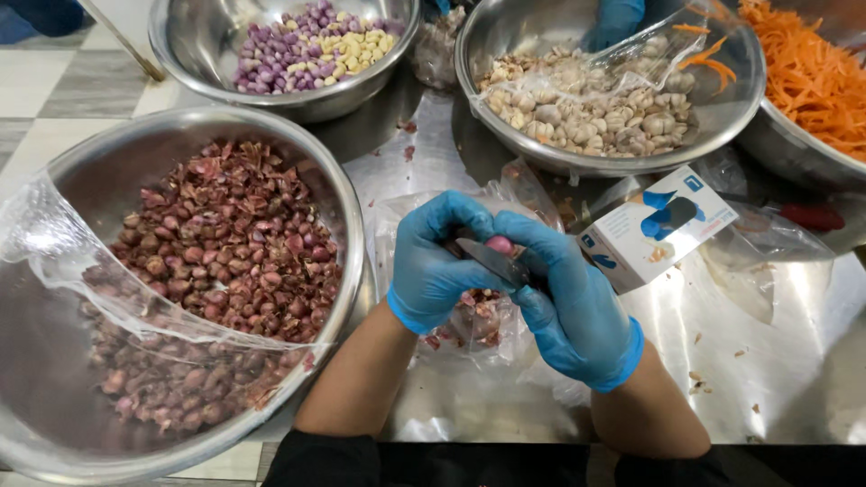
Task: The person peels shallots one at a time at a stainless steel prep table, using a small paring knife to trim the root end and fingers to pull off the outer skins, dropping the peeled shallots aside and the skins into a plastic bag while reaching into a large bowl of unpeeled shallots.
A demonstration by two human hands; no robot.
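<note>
Both my hands wear blue gloves and meet over a clear plastic bag (505,329) of peelings on the steel table. My left hand (433,261) pinches a small pink shallot (499,244). My right hand (568,298) grips a small knife (492,260), its blade lying against the shallot. To my left a big steel bowl (54,397) holds unpeeled reddish shallots (225,252) and skins, partly under a clear plastic sheet (63,252).
A steel bowl (180,45) of peeled purple shallots and garlic cloves sits at the back. Another bowl (740,99) holds garlic heads, where another person's blue-gloved hand (618,18) reaches. Shredded carrot (812,72) fills a bowl at far right. A white-and-blue glove box (654,225) lies near my right hand.
</note>
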